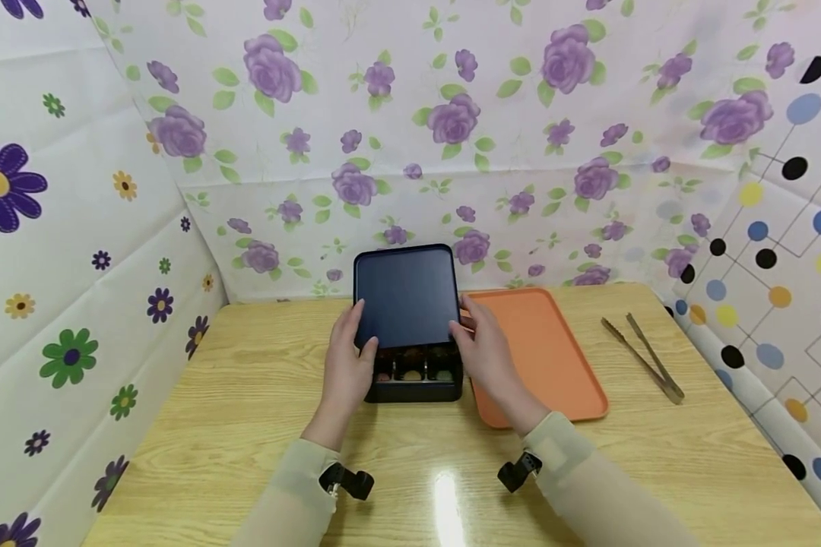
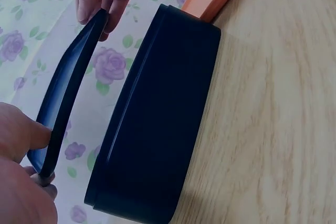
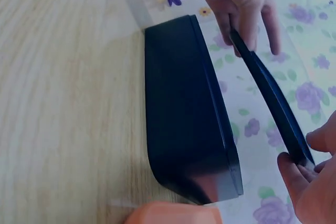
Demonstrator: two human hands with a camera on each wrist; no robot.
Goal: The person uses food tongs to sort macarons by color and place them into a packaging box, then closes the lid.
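Observation:
A dark blue square lid [image 1: 407, 296] is held between both hands, raised and tilted above a dark box [image 1: 413, 392]. My left hand [image 1: 347, 365] grips the lid's left edge, thumb [image 2: 39, 136] on one face and fingertips round the other. On the opposite edge, my right hand [image 1: 486, 349] pinches it between thumb and fingers. Both wrist views show a gap between lid and box. Below the lid, the box's front compartments hold small round pieces [image 1: 412, 375] in pinkish, yellow and green tones; the lid hides the rear ones.
An orange tray [image 1: 540, 357] lies right of the box, partly behind my right hand and forearm. Farther right, metal tongs [image 1: 646, 361] rest spread on the wooden table [image 1: 246, 425]. Flower-patterned cloth [image 1: 410, 152] stands behind the table, with patterned cloth at both sides.

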